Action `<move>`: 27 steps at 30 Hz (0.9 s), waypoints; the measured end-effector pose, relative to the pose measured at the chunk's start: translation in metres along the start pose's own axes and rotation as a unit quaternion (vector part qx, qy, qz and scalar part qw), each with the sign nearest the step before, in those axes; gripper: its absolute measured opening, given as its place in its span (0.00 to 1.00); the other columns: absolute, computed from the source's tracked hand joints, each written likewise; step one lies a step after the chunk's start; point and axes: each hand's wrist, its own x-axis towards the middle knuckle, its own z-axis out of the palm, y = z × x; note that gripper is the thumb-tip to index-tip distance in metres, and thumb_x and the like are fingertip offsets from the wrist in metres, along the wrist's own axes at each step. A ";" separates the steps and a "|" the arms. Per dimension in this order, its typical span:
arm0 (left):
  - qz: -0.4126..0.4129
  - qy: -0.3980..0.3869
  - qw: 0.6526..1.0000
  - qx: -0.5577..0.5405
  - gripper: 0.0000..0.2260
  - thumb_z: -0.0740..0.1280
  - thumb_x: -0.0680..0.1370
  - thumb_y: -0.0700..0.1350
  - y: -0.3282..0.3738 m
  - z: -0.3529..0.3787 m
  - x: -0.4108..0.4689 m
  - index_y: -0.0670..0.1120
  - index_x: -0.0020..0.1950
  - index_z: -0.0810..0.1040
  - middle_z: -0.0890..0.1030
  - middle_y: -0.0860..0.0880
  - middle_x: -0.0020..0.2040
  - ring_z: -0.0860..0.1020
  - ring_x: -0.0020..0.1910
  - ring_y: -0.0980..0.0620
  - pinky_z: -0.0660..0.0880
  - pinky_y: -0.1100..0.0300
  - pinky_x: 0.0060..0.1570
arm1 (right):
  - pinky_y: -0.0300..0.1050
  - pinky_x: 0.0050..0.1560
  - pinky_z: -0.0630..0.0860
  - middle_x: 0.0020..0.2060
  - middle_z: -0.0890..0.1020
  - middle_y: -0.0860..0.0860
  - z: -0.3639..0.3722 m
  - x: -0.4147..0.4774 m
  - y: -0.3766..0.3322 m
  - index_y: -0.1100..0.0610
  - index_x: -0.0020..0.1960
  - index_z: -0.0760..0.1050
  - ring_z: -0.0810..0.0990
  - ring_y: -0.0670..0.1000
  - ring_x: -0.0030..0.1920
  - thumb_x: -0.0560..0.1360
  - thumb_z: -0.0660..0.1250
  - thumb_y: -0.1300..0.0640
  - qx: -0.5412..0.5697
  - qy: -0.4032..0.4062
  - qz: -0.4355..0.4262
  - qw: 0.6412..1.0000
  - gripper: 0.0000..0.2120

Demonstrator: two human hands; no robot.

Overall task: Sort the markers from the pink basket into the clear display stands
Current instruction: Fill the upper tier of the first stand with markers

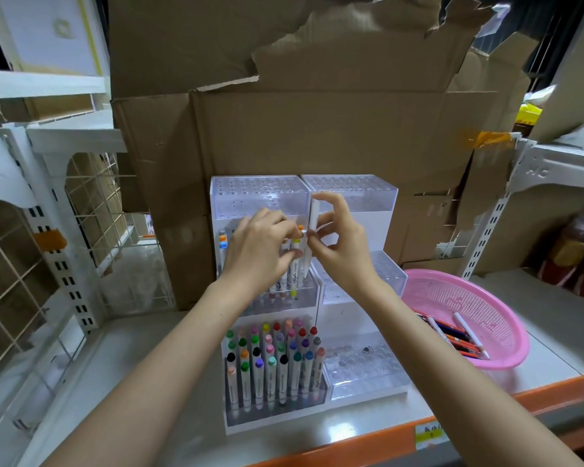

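Task judged partly done. The left clear acrylic tiered display stand point(260, 200) has a full front tier of colour-capped markers point(273, 358), a part-filled middle tier and an empty top. The right clear acrylic stand point(368, 382) is nearly bare. Several pens point(452, 335) remain in the round pink perforated plastic basket point(506, 318). The left hand point(263, 244) curls round a few markers at the middle tier. The right hand point(338, 244) pinches an upright white marker barrel point(314, 214).

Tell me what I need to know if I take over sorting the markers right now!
Left hand: grips standing markers in the left stand's middle tier.
Right hand: pinches a white marker upright beside them.
Done: left stand's front tier full, middle tier partly filled.
Left to do: loose markers lie in the basket; the right stand is nearly empty.
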 end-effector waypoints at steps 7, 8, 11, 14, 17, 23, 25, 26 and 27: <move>0.022 0.004 1.000 0.014 0.10 0.75 0.71 0.43 -0.003 -0.001 -0.007 0.46 0.51 0.83 0.80 0.50 0.48 0.77 0.49 0.48 0.68 0.56 0.50 | 0.34 0.36 0.72 0.37 0.78 0.48 0.002 -0.002 0.002 0.52 0.64 0.68 0.80 0.45 0.38 0.73 0.69 0.65 0.003 0.010 -0.003 1.000 0.23; 0.028 -0.001 0.999 0.020 0.11 0.74 0.71 0.42 -0.005 -0.001 -0.010 0.47 0.53 0.82 0.81 0.50 0.49 0.77 0.51 0.48 0.70 0.54 0.51 | 0.33 0.36 0.72 0.37 0.77 0.47 0.002 -0.002 0.002 0.52 0.64 0.68 0.80 0.45 0.38 0.73 0.69 0.64 0.003 0.012 -0.003 1.000 0.23; 0.037 -0.016 0.999 0.036 0.17 0.73 0.72 0.42 -0.010 -0.003 -0.017 0.49 0.60 0.80 0.80 0.50 0.56 0.77 0.57 0.48 0.72 0.51 0.55 | 0.29 0.34 0.70 0.37 0.76 0.44 0.002 -0.003 0.003 0.53 0.65 0.68 0.79 0.45 0.38 0.74 0.69 0.64 0.000 0.006 -0.004 1.000 0.22; 0.046 -0.016 0.997 0.056 0.20 0.74 0.71 0.42 -0.012 -0.006 -0.022 0.50 0.62 0.78 0.80 0.48 0.58 0.77 0.59 0.47 0.73 0.51 0.57 | 0.30 0.34 0.72 0.39 0.77 0.48 0.002 -0.004 0.005 0.52 0.66 0.68 0.80 0.46 0.38 0.75 0.69 0.63 -0.004 0.001 -0.002 1.000 0.22; 0.049 -0.009 0.998 0.049 0.19 0.73 0.72 0.39 -0.013 -0.009 -0.024 0.50 0.62 0.79 0.81 0.47 0.58 0.78 0.58 0.46 0.73 0.51 0.57 | 0.33 0.34 0.74 0.41 0.78 0.50 0.004 -0.008 0.008 0.51 0.65 0.68 0.80 0.45 0.38 0.75 0.69 0.63 -0.006 -0.007 0.002 1.000 0.22; 0.038 -0.028 0.998 0.030 0.18 0.69 0.75 0.40 -0.014 -0.012 -0.024 0.50 0.64 0.77 0.79 0.48 0.60 0.76 0.61 0.47 0.72 0.52 0.59 | 0.37 0.34 0.77 0.44 0.77 0.50 0.008 -0.016 0.013 0.52 0.64 0.69 0.79 0.46 0.38 0.74 0.69 0.65 -0.032 -0.023 0.003 0.999 0.21; 0.038 -0.031 0.998 0.029 0.19 0.69 0.75 0.40 -0.014 -0.012 -0.024 0.51 0.65 0.77 0.79 0.48 0.61 0.76 0.61 0.47 0.71 0.52 0.60 | 0.37 0.35 0.77 0.45 0.78 0.50 0.007 -0.019 0.013 0.52 0.62 0.71 0.79 0.47 0.39 0.74 0.69 0.65 -0.046 -0.031 -0.006 0.998 0.19; 0.037 -0.032 0.998 0.027 0.19 0.69 0.75 0.40 -0.014 -0.012 -0.024 0.51 0.65 0.77 0.79 0.48 0.61 0.76 0.61 0.47 0.71 0.52 0.60 | 0.36 0.35 0.77 0.44 0.78 0.50 0.007 -0.020 0.013 0.53 0.61 0.71 0.79 0.47 0.39 0.74 0.70 0.65 -0.051 -0.033 -0.010 0.998 0.19; 0.036 -0.032 0.999 0.026 0.19 0.69 0.75 0.40 -0.015 -0.012 -0.024 0.51 0.65 0.77 0.79 0.48 0.61 0.76 0.61 0.47 0.71 0.52 0.60 | 0.35 0.35 0.76 0.44 0.78 0.50 0.007 -0.020 0.013 0.53 0.60 0.72 0.79 0.47 0.39 0.74 0.69 0.65 -0.050 -0.032 -0.011 0.998 0.18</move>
